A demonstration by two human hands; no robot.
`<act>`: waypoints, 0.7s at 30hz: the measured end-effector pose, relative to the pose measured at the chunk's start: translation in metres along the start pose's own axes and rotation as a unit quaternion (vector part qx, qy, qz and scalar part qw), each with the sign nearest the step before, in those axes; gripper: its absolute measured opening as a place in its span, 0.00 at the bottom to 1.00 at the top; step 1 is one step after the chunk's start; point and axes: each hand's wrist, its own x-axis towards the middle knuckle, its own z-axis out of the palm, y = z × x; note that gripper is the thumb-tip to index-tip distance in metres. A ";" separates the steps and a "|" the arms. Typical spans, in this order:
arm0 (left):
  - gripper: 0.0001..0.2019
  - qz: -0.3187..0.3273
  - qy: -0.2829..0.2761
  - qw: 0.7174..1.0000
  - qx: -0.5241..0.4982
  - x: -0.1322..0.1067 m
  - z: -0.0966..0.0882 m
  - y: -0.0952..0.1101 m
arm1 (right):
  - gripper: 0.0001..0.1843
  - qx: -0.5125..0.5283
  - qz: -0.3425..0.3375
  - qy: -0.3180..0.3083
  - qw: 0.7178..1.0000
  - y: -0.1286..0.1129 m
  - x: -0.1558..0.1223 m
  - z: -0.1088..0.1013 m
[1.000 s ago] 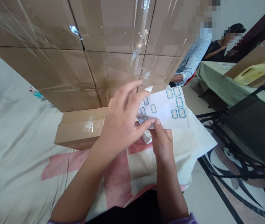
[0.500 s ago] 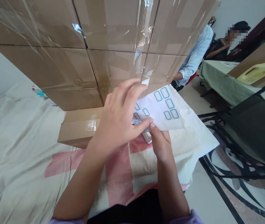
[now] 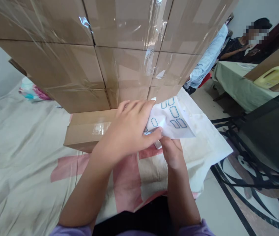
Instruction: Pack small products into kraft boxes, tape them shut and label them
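A white sheet of blue-outlined rounded labels [image 3: 174,112] is held up between my hands, its surface buckled. My left hand [image 3: 132,126] covers the sheet's left side, thumb near the lower edge and fingers curled toward the top. At the bottom edge my right hand [image 3: 171,149] pinches the sheet; its fingers are mostly hidden beneath it. Just behind stands a stack of taped cardboard boxes [image 3: 127,70]. A single cardboard box [image 3: 83,129] lies to the left of my left hand. Part of a small white object [image 3: 158,144] shows below the sheet.
A cream and pink cloth [image 3: 31,141] covers the surface under the boxes. White sheeting [image 3: 210,147] lies at the right edge. Farther right are a dark chair [image 3: 264,141], a green-covered table [image 3: 240,80] with a yellow jug [image 3: 274,77], and two people.
My left fingers have come down onto the sheet, which is now more bent and crumpled. My view has shifted slightly, showing more of a colourful bundle at the left.
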 end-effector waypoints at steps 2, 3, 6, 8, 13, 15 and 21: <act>0.25 -0.004 0.007 1.000 0.010 0.000 -0.001 -0.002 | 0.13 0.006 -0.008 0.033 0.999 0.002 0.003 -0.001; 0.23 -0.006 0.016 1.000 0.017 0.000 -0.002 -0.003 | 0.12 0.010 -0.014 0.062 0.998 0.002 0.006 -0.002; 0.16 -0.016 0.049 0.998 0.048 0.000 -0.005 -0.008 | 0.08 0.037 -0.031 0.114 0.992 0.000 0.019 -0.013; 0.13 -0.020 0.065 0.996 0.063 0.000 -0.007 -0.011 | 0.07 0.054 -0.036 0.112 0.992 -0.005 0.027 -0.024; 0.12 -0.031 0.060 0.996 0.065 0.000 -0.007 -0.016 | 0.14 0.036 -0.017 0.106 0.994 -0.014 0.035 -0.042; 0.12 -0.033 0.047 0.997 0.058 0.000 -0.006 -0.016 | 0.16 0.027 -0.015 0.094 0.995 -0.013 0.033 -0.039; 0.26 -0.050 0.030 0.998 0.011 -0.002 -0.010 -0.017 | 0.09 -0.030 -0.015 0.132 0.991 -0.002 0.033 -0.026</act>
